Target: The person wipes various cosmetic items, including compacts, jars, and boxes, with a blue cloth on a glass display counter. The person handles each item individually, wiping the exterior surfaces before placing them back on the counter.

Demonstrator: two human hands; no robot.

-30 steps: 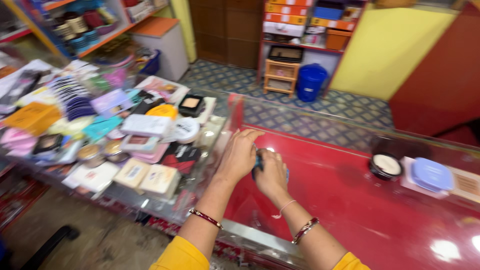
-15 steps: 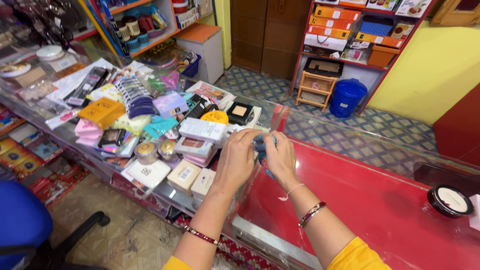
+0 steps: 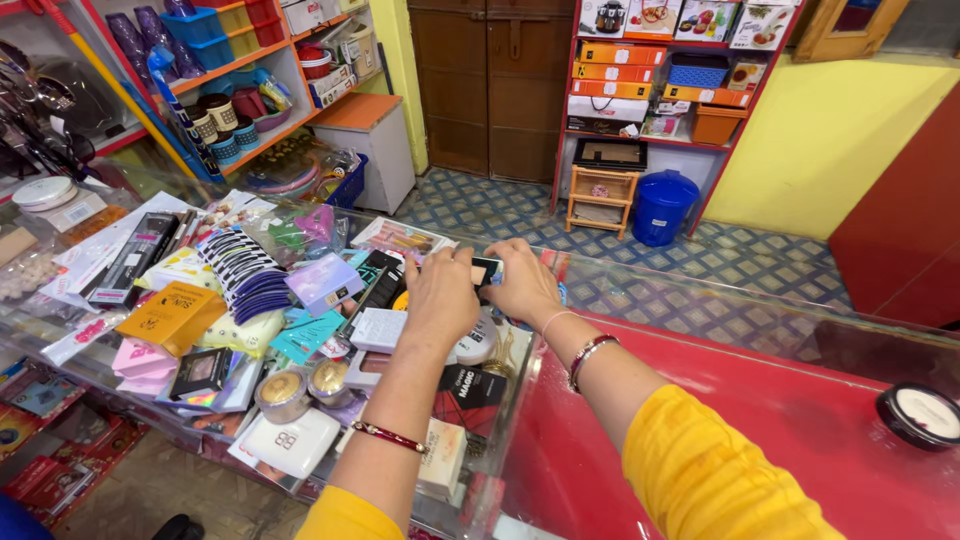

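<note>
We have our left hand (image 3: 440,297) and right hand (image 3: 522,285) side by side above the glass desk (image 3: 700,310), fingers curled together around a small black compact (image 3: 484,270) held between them. Just beneath the compact lie boxed cosmetics (image 3: 378,330). Left of the compact spreads a fan of dark combs (image 3: 243,275); far right of it sits a round black jar (image 3: 922,414).

Black compact (image 3: 483,270) mostly hidden between both hands; round jar (image 3: 921,414) cut off at right edge.
</note>
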